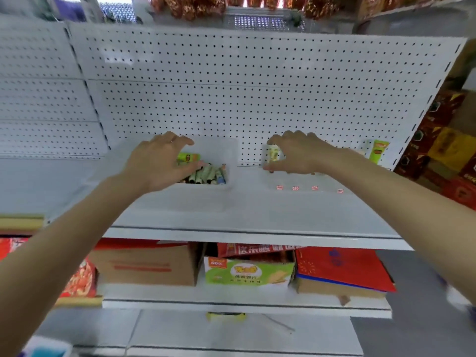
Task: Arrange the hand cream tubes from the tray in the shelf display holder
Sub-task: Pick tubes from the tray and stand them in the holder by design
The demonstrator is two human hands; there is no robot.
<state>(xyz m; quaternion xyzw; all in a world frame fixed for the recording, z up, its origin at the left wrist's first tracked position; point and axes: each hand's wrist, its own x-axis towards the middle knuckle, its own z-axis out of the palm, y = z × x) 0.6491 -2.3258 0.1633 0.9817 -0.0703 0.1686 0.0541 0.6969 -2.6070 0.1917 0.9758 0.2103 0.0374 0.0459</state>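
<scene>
The right hand (296,154) pinches a pale tube (273,153) upright at the left end of the clear holder (304,188) on the shelf (231,212). The left hand (162,161) arches over the tray (233,155), fingers curved about a green tube (190,157); whether they grip it I cannot tell.

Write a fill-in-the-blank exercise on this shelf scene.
1. The ___ hand pinches a pale tube upright on the shelf.
2. The tray of loose tubes lies under the ___ hand.
3. The tube standing alone at far right is mostly ___.
Missing words: right; left; green.
</scene>
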